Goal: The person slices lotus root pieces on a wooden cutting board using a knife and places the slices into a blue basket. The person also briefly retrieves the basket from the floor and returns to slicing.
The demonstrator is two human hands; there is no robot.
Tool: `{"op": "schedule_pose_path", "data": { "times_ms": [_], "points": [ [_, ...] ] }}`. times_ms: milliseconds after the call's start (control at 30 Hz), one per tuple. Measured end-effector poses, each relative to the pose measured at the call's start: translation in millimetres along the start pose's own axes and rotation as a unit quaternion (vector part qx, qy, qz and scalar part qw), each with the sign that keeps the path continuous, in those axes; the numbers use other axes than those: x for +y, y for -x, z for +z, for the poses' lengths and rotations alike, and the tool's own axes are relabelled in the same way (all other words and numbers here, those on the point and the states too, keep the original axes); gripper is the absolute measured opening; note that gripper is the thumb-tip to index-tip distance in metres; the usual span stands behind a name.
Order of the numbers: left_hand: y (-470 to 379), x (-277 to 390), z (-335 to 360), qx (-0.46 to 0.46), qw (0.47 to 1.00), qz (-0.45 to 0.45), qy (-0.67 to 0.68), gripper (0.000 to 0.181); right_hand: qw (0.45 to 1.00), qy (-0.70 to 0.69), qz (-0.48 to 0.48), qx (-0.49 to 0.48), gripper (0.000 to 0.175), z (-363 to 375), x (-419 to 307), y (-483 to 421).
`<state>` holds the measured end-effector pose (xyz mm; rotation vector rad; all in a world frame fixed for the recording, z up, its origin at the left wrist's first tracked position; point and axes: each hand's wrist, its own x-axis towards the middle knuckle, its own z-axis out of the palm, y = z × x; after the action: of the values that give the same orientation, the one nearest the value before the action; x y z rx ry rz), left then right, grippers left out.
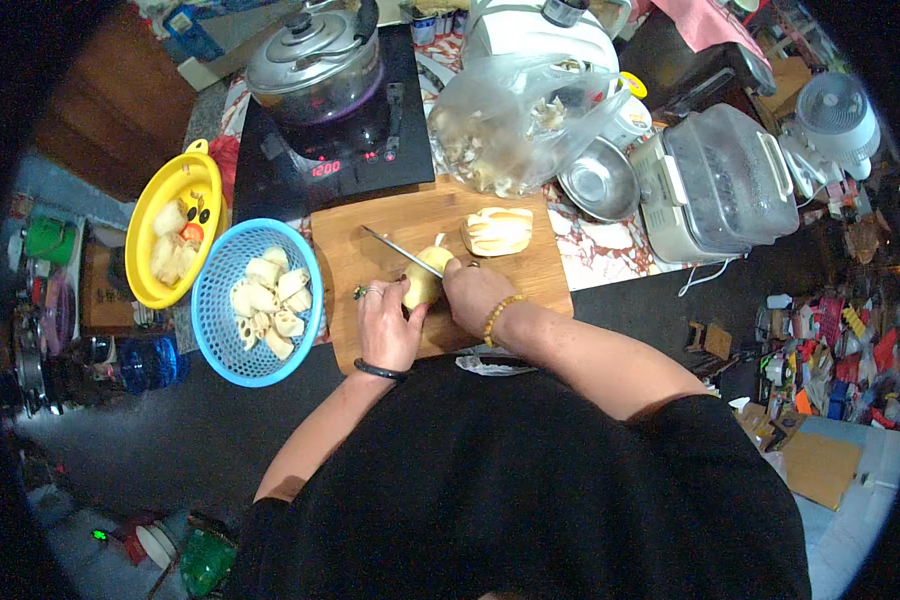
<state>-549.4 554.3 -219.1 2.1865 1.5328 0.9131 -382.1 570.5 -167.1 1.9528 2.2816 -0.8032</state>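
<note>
My left hand [387, 324] steadies a peeled, pale yellow vegetable [429, 262], perhaps a potato, on the wooden cutting board [360, 217]. A knife is gripped in my right hand [477, 296]. Its blade [392, 247] lies across the top of the vegetable, tip pointing to the far left; my fist hides the handle. How deep the edge sits cannot be told. Beyond my right hand lies a clump of pale slices with browner edges [499, 232]. Left of the board, a blue plastic colander [208, 330] holds several cut chunks of lotus root [262, 296].
A yellow basin [139, 247] with pale pieces stands beyond the colander. A lidded pot [311, 64] sits on a lit induction cooktop [270, 161]. Behind the board are a plastic bag of scraps [495, 142] and a steel bowl [598, 180]. A clear-lidded appliance [727, 180] stands right.
</note>
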Motion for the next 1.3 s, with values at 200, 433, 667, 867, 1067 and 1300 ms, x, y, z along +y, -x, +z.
{"op": "schedule_pose_path", "data": {
  "times_ms": [200, 433, 667, 867, 1067, 1300],
  "points": [
    [11.8, -3.7, -10.7, -0.023, 1.0, -0.017, 0.005, 0.051, 0.989, -0.039, -0.096, 0.101, 0.019, 5.4, 10.3, 13.1],
    [25.2, 0.9, -19.2, -0.014, 0.999, -0.021, -0.021, 0.059, 0.999, -0.028, -0.026, 0.025, 0.018, -14.3, -20.4, 58.8],
    [15.7, -3.8, -14.8, -0.048, 0.999, 0.005, -0.021, 0.039, 0.999, -0.032, -0.006, -0.021, 0.018, -18.5, -26.7, 45.9],
    [6.3, -8.1, -11.6, -0.069, 0.997, 0.017, -0.039, 0.034, 0.998, -0.025, 0.009, -0.063, 0.019, -7.8, -32.7, 21.5],
    [5.3, -5.4, -16.5, -0.058, 0.998, 0.011, -0.029, 0.039, 0.998, -0.037, -0.012, -0.045, 0.024, -3.6, -18.1, 17.8],
    [-3.4, 21.1, -11.6, -0.058, 0.994, 0.022, -0.094, 0.068, 0.958, -0.16, -0.112, 0.21, 0.013, -25.5, 16.5, 43.1]
  ]
}}
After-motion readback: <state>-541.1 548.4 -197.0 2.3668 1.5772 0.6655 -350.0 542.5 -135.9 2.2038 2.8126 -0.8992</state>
